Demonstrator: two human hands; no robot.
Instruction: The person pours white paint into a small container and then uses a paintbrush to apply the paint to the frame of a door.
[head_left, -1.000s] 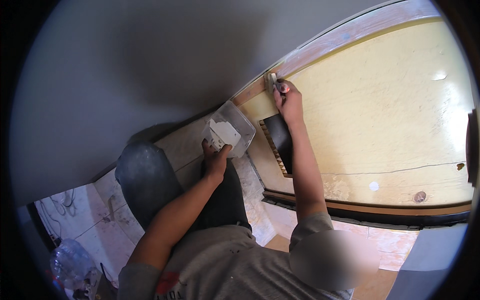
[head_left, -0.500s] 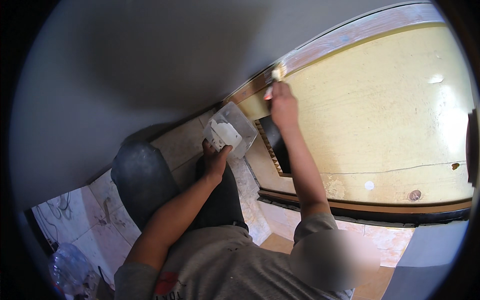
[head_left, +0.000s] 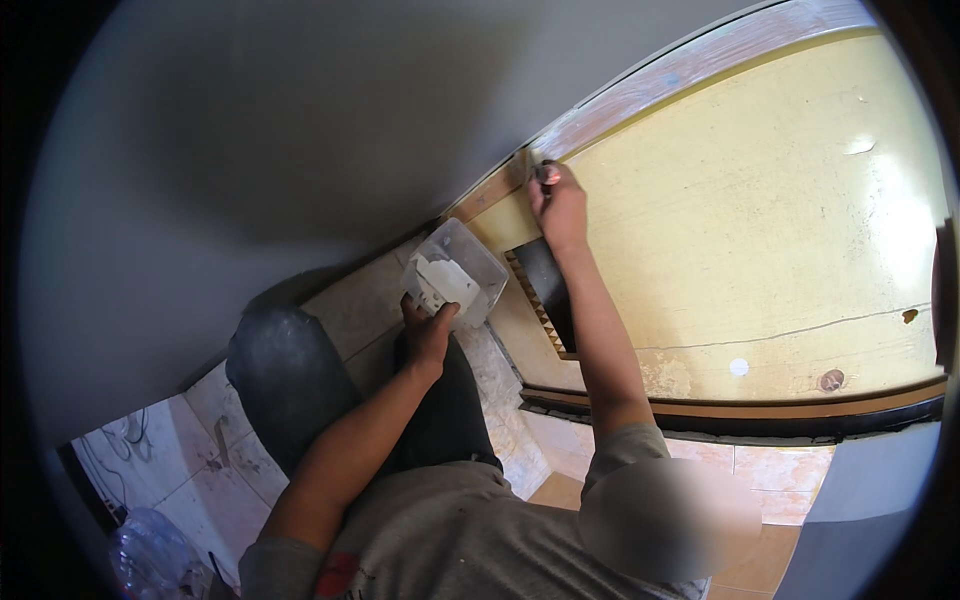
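Your paintbrush (head_left: 546, 174) is at the wooden border strip (head_left: 640, 100).
Your right hand (head_left: 562, 210) has its grip closed around it; your left hand (head_left: 430, 337) grasps the clear plastic tub (head_left: 487, 262) with white paint (head_left: 450, 279) inside.

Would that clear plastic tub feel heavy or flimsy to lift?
The tub is probably light, since the left hand alone holds it. It looks thin-walled, so may flex. Its white contents could spill, with no lid showing.

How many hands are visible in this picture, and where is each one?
2: the left hand holds the clear plastic container; the right hand holds the brush at the wooden strip.
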